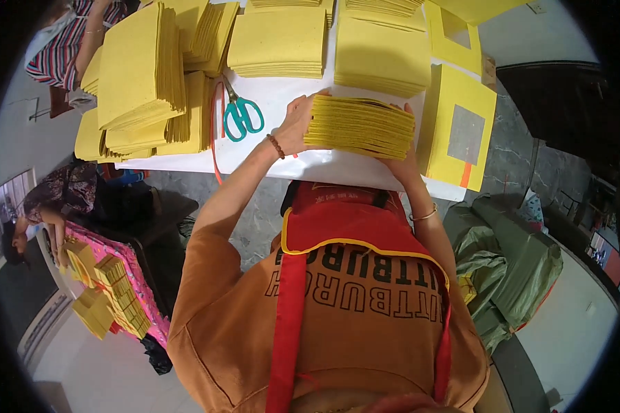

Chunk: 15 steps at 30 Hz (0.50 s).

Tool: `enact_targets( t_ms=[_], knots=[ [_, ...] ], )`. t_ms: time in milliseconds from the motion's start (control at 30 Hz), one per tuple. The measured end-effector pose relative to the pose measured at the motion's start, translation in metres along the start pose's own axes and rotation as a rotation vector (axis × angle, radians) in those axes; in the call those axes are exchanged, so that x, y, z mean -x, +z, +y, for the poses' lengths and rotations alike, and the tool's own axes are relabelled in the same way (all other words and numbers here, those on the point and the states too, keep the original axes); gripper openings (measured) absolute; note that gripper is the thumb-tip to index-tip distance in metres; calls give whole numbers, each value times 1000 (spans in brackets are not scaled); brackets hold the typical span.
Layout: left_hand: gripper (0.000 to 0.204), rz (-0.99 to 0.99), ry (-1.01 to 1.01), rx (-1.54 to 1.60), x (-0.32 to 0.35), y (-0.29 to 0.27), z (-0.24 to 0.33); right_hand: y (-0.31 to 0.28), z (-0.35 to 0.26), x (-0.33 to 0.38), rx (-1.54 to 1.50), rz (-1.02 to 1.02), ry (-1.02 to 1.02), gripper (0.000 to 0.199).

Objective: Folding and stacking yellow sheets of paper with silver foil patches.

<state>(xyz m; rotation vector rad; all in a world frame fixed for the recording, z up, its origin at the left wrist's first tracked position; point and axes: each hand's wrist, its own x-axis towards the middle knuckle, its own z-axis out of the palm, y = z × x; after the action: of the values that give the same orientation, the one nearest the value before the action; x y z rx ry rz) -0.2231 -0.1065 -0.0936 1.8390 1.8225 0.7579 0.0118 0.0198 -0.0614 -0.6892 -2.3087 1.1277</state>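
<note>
Holds the stack [359, 127] at the near side of the table [272, 91] between left hand [296, 127] and right hand [402, 164], with fingers half closed around its two ends, some fingertips hidden. Probably feels a little heavy, with soft layers able to slide, so better to press both ends evenly. Has scissors [237, 104] to the left, more piles [277, 41] beyond.

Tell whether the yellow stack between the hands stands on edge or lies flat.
On edge: the yellow stack shows layered edges, no broad face.
</note>
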Motion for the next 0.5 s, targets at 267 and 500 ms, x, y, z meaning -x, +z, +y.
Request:
enact_targets(
  t_ms=[267, 500],
  knots=[
    [106, 125, -20, 1098, 6, -63, 68, -5, -16, 20, -1473, -88, 651, 61],
    [63, 419, 57, 1259, 5, -64, 105, 13, -13, 12, -1955, -162, 830, 42]
  ],
)
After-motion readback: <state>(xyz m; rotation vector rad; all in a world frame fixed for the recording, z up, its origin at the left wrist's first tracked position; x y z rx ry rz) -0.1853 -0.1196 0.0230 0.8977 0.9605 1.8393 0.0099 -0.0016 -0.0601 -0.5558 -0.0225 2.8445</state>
